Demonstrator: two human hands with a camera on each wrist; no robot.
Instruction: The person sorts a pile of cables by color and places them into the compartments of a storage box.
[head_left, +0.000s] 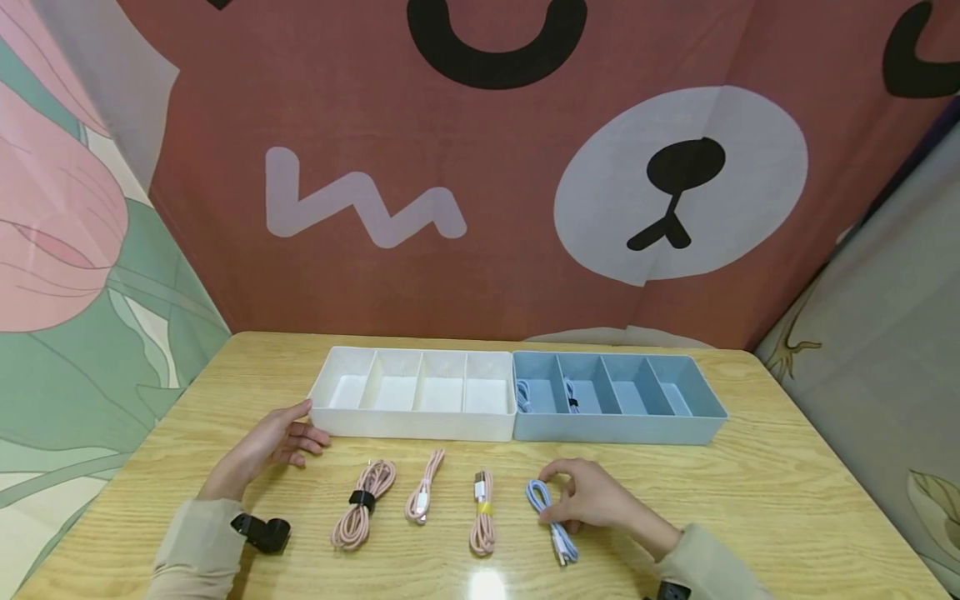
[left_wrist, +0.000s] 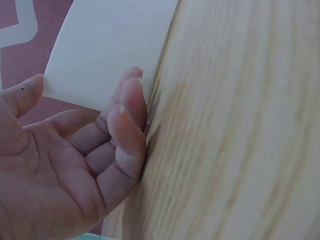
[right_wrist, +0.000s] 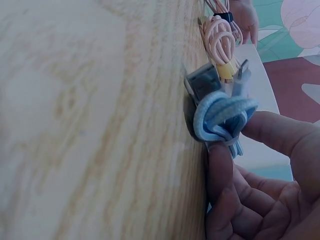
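Note:
On the right, my right hand (head_left: 592, 497) pinches a bundled light-blue USB cable (head_left: 561, 543) between thumb and fingertips, low over the wooden table. The right wrist view shows the coiled blue cable (right_wrist: 225, 117) with its plugs pointing away from the fingers. My left hand (head_left: 276, 442) rests at the near left corner of a white divided box (head_left: 420, 426), its fingers loosely bent. In the left wrist view, the thumb (left_wrist: 31, 92) is at the edge of the white wall and the other fingertips lie along it, near the tabletop.
Left of the blue cable lie three pink cable bundles: one with a yellow tie (head_left: 482, 523), a small one (head_left: 425, 490), and one with a black strap (head_left: 363, 504). A blue divided box (head_left: 618, 429) adjoins the white one; its two left compartments hold blue cables.

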